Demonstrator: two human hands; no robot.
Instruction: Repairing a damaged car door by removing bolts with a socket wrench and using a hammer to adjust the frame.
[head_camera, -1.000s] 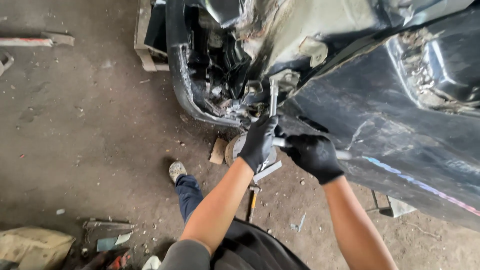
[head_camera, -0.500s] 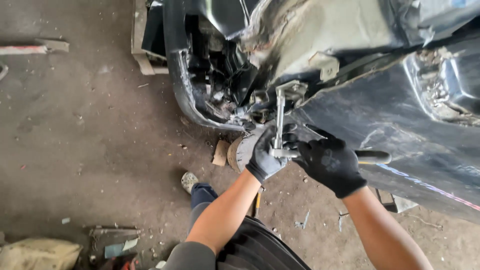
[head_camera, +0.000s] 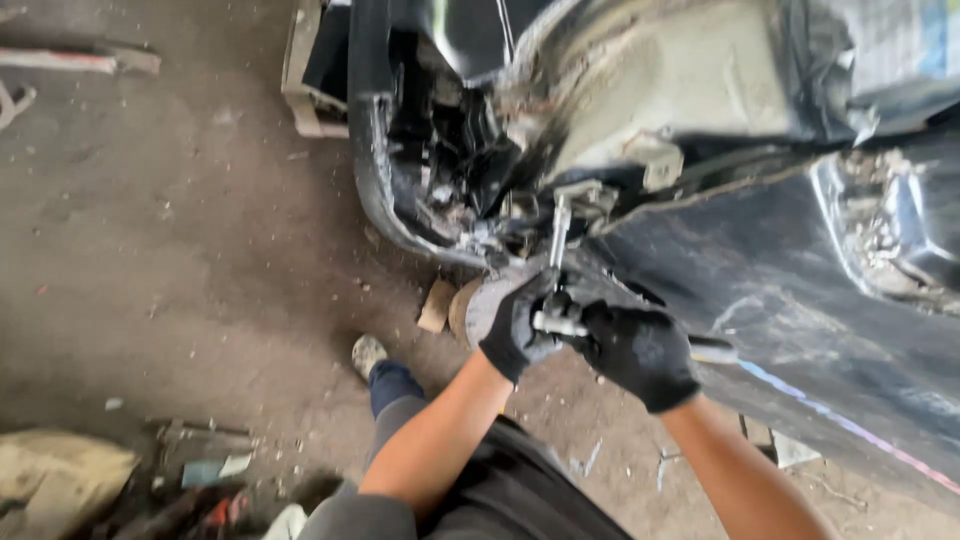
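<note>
Both my hands wear black gloves and grip a metal socket wrench (head_camera: 556, 250) with a long extension. My left hand (head_camera: 517, 325) holds the head end, where the extension rises to a bracket (head_camera: 588, 195) on the damaged black car body (head_camera: 760, 260). My right hand (head_camera: 640, 352) wraps the wrench's handle, whose end sticks out to the right (head_camera: 712, 349). The extension's tip meets the bracket under the crumpled panel.
A wooden block (head_camera: 436, 305) and a round disc (head_camera: 478, 305) lie on the dirt floor under the car. My shoe (head_camera: 367, 354) stands beside them. Rags and tools (head_camera: 150, 480) are piled at lower left. A wooden support (head_camera: 310, 75) sits at the car's far edge.
The view has shifted slightly; both hands stay on the wrench, and the handle has swung a little under my right hand.
</note>
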